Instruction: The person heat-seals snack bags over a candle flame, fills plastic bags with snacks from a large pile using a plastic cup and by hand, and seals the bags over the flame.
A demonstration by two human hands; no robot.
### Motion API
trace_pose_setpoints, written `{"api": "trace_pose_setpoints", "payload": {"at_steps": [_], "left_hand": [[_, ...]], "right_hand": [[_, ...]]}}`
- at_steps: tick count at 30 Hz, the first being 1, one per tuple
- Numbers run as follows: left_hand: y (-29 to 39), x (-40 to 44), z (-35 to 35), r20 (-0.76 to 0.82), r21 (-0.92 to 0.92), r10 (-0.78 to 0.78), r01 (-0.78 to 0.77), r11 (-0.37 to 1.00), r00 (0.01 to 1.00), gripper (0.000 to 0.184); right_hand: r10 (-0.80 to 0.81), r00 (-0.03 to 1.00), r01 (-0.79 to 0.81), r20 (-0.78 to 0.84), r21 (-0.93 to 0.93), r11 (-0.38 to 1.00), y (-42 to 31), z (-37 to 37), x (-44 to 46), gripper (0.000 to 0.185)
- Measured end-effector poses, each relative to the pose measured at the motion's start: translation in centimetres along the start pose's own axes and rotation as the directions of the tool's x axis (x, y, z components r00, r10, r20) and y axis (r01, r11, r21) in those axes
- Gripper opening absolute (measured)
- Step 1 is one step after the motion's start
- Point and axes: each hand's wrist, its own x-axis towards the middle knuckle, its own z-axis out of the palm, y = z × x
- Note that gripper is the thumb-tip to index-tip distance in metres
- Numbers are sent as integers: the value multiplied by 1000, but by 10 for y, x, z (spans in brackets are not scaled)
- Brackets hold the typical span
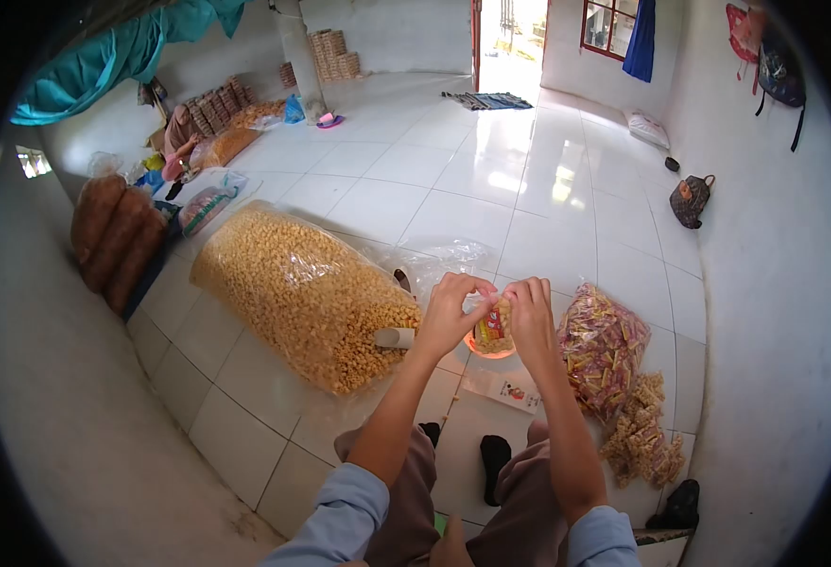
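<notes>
My left hand (457,310) and my right hand (531,314) pinch the top edge of a small clear snack bag (493,326) between them. A red and yellow label and pale snack pieces show inside it. Right beneath the bag is an orange round rim (489,354), mostly hidden. On the floor in front of me lies a flat stack of printed plastic bags (502,388). To the left, a big clear sack of yellow-brown snack pieces (278,279) lies on its side, with a white scoop (394,337) at its mouth.
At right are a large bag of red and yellow packets (603,345) and a pile of filled snack bags (644,437). Crumpled clear plastic (444,260) lies ahead. Brown sacks (113,231) lean at the left wall, and another person (179,142) sits beyond them.
</notes>
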Motion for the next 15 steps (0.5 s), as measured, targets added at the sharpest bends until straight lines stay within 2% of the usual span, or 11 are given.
{"api": "trace_pose_setpoints", "payload": {"at_steps": [2, 6, 9, 11, 12, 14, 15], "left_hand": [[-2, 0, 2, 55, 21, -68, 67, 998, 996, 12], [-1, -1, 1, 35, -4, -104, 104, 995, 994, 10], [-6, -4, 1, 49, -92, -158, 162, 982, 986, 9], [-8, -5, 0, 30, -135, -156, 158, 978, 987, 8], [-8, -5, 0, 33, -136, -155, 158, 978, 987, 8], [-8, -5, 0, 52, -162, -174, 180, 970, 983, 9], [-7, -5, 0, 54, -163, -175, 181, 970, 983, 9]], "right_hand": [[-9, 1000, 9, 4, 17, 1000, -2, -1, 0, 3], [5, 1000, -5, 11, 10, 1000, -1, -1, -1, 3], [54, 999, -53, 0, 105, 993, 6, -4, -3, 7], [236, 951, -303, 199, 456, 837, 13, -8, -2, 13], [238, 951, -305, 198, 455, 837, 18, -7, -3, 13], [261, 886, -455, 382, 615, 644, 27, -4, -6, 17], [264, 886, -456, 382, 614, 644, 25, -7, -6, 17]]}}
